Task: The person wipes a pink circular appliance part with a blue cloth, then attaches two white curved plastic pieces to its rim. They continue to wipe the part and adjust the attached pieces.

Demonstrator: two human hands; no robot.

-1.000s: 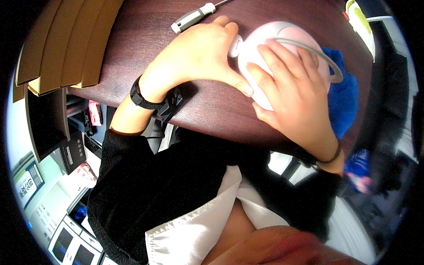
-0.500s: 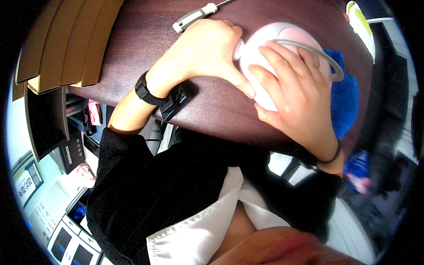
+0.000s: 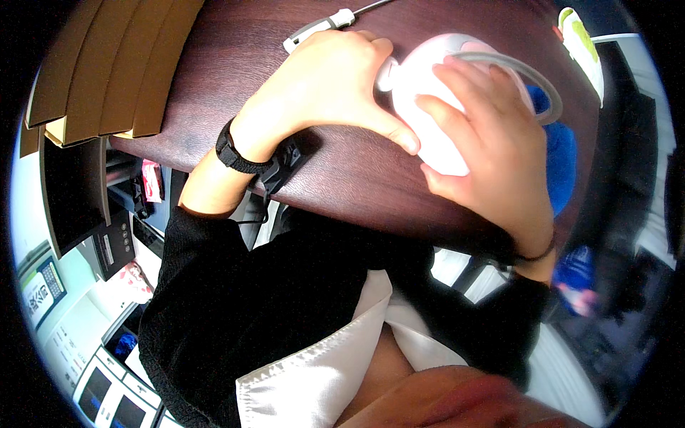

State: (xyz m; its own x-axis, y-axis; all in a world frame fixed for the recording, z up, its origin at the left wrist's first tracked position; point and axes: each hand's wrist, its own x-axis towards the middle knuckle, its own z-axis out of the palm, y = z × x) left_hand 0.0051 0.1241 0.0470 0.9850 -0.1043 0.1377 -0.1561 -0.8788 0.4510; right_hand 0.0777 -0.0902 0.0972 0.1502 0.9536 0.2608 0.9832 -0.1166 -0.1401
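A rounded pale pink and white device (image 3: 439, 143) with a grey loop (image 3: 542, 82) on its top rests at the right part of the dark wooden table. My right hand (image 3: 492, 135), slightly blurred, grips it from above, fingers spread over the top and thumb at its near edge. On the other side my left hand (image 3: 349, 85) holds it by a short white stub (image 3: 387, 74), the thumb stretched along its side. The curled left fingertips are mostly hidden. Beyond the left hand lies a screwdriver (image 3: 317, 30) with a white and grey handle.
Blue cloth (image 3: 561, 167) lies right of the device. A small black gadget (image 3: 287, 167) with a cord sits at the table's near edge, by my left wrist. Folded brown cardboard (image 3: 107, 71) stands at the far left. A green and white packet (image 3: 581, 46) is at the far right.
The pink device and my right hand have shifted slightly to the right, and the grey loop sits further right. My left hand has barely moved.
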